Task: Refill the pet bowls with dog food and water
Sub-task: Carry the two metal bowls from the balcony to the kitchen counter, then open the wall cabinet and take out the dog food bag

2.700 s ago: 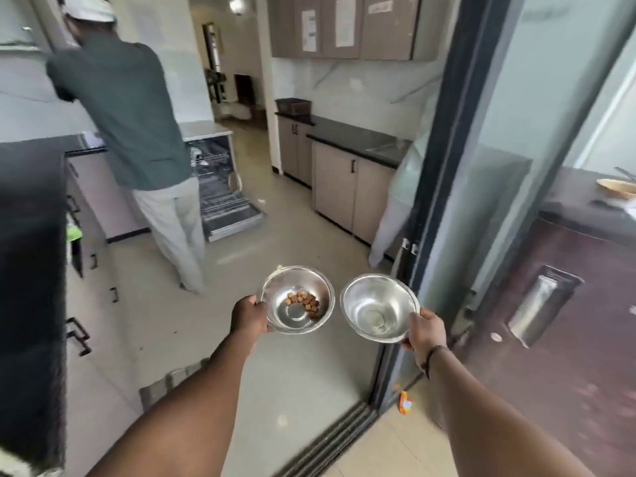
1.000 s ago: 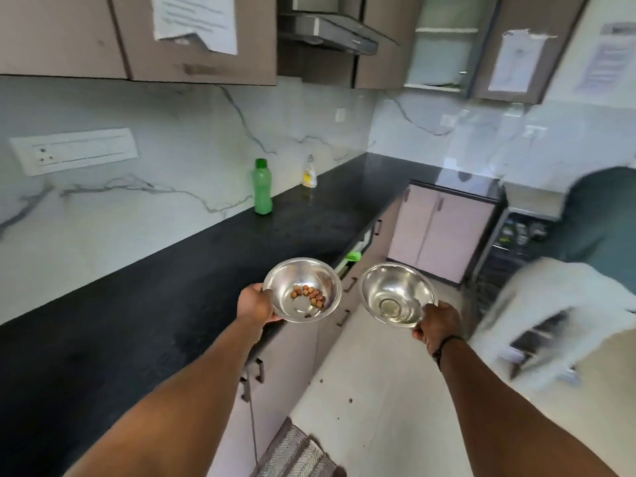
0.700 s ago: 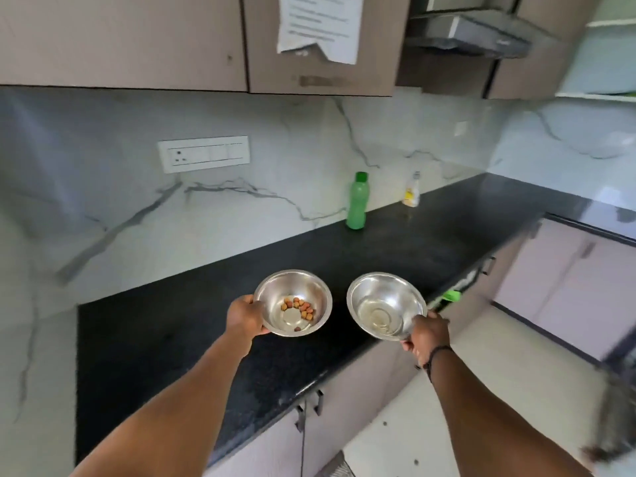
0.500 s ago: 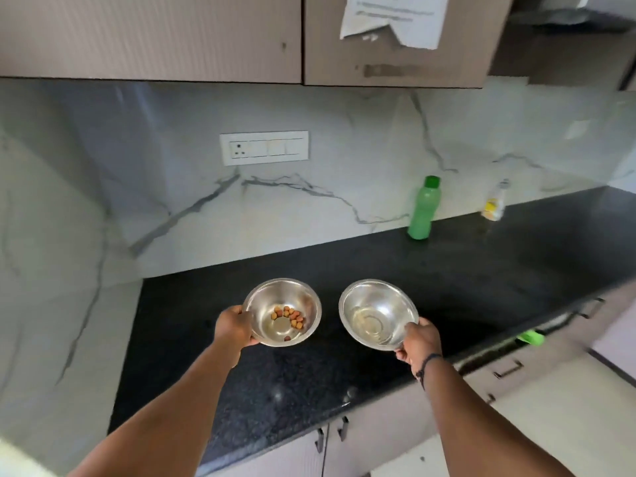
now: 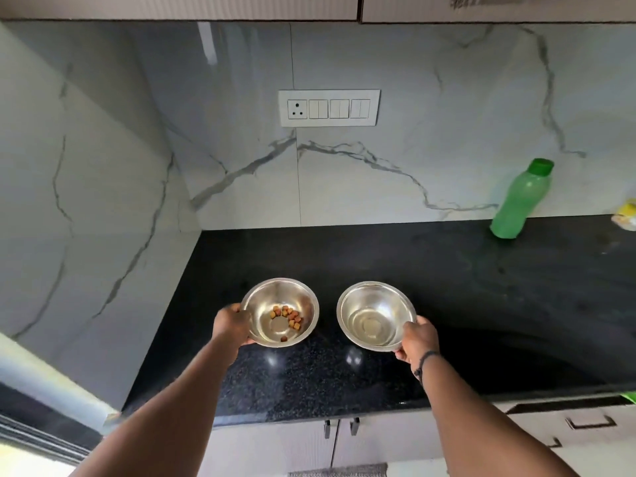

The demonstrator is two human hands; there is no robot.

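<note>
Two steel bowls hover just above the black counter (image 5: 447, 287). My left hand (image 5: 231, 324) grips the left rim of the food bowl (image 5: 280, 301), which holds a few brown and orange kibble pieces (image 5: 288, 317). My right hand (image 5: 417, 340) grips the near right rim of the water bowl (image 5: 376, 315), which has a little clear water at its bottom. The two bowls are side by side, a small gap between them.
A green bottle (image 5: 521, 199) stands at the back right of the counter against the marble wall, with a small yellow-labelled bottle (image 5: 627, 215) at the frame's right edge. A socket and switch panel (image 5: 328, 108) sits on the wall. Cabinet doors (image 5: 378, 438) lie below the counter.
I have turned from the doorway to face the counter's left corner. Both bowls stay in my hands and have come lower, close over the counter.
</note>
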